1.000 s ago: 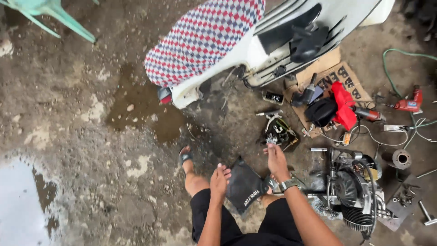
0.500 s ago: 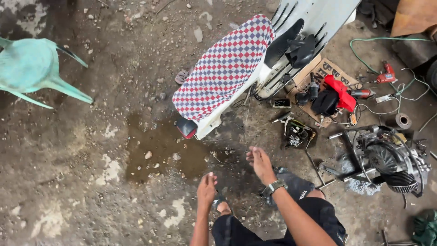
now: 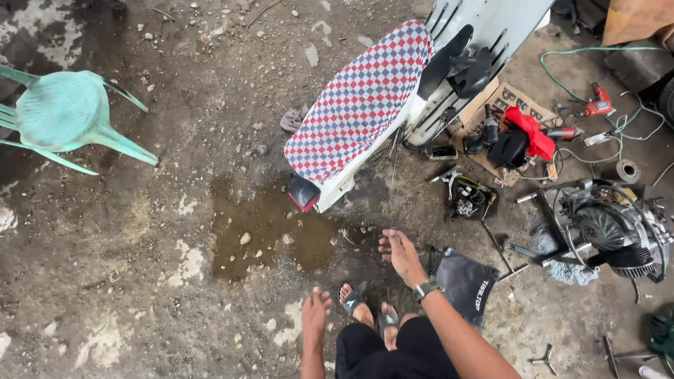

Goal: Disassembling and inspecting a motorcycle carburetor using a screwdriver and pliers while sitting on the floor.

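Observation:
My left hand (image 3: 314, 314) hangs low over the wet concrete, fingers apart, holding nothing. My right hand (image 3: 401, 255), a watch on its wrist, is stretched forward and open above the ground, also with nothing in it. It is nearest a dark grey bag (image 3: 466, 282) lying to its right. My feet in sandals (image 3: 365, 312) stand between the two hands. Ahead lies a white scooter body (image 3: 428, 91) tipped on its side, its seat in a red, white and blue checked cover (image 3: 361, 98).
A turquoise plastic chair (image 3: 60, 116) stands at far left. A brown puddle (image 3: 270, 228) sits before my feet. At right lie a removed engine (image 3: 611, 228), a small engine part (image 3: 467, 196), a red cloth (image 3: 533, 133) on cardboard, a red drill (image 3: 597, 105) and green cable (image 3: 562, 70).
The view has swung left and back. Both hands have lifted off the dark bag and small parts and now hang open. The chair has come further into view.

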